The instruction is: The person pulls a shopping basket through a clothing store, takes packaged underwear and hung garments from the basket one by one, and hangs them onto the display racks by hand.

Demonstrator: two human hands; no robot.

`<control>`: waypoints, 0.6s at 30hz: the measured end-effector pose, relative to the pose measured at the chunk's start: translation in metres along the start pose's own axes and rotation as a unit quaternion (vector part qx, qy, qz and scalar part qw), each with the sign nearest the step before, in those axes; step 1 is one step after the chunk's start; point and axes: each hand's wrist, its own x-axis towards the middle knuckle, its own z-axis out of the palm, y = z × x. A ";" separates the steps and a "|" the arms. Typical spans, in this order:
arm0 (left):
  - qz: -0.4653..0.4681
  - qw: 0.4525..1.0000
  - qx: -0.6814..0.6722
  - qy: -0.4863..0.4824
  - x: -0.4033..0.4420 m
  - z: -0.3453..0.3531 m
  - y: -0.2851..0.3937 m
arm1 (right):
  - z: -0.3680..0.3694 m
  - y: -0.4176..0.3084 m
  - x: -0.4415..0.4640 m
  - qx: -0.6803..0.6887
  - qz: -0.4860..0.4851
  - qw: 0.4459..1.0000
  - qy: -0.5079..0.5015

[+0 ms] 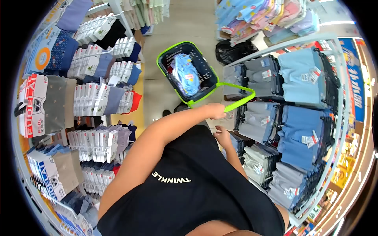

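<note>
My left hand [215,111] is closed round the end of the bright green handle [240,103] of a shopping basket. The dark basket [204,70] has a green rim and perforated walls, and folded blue and patterned clothing [186,76] lies inside it. Just below the handle, in front of my black shirt, my right hand [223,136] has its fingers loosely bent and apart, with nothing visible in them. It is near the racks on the right.
Racks of boxed underwear [92,98] line the left side. On the right, a white-framed rack [340,59] holds blue and grey garments on hangers [301,129]. A black bag [232,51] sits beyond it, below pastel clothes [256,17]. The tiled aisle [157,25] runs ahead between the racks.
</note>
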 end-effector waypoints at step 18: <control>-0.094 0.989 0.117 -0.003 -0.172 0.121 -0.062 | 0.013 -0.070 -0.021 -0.421 -0.200 0.847 -0.255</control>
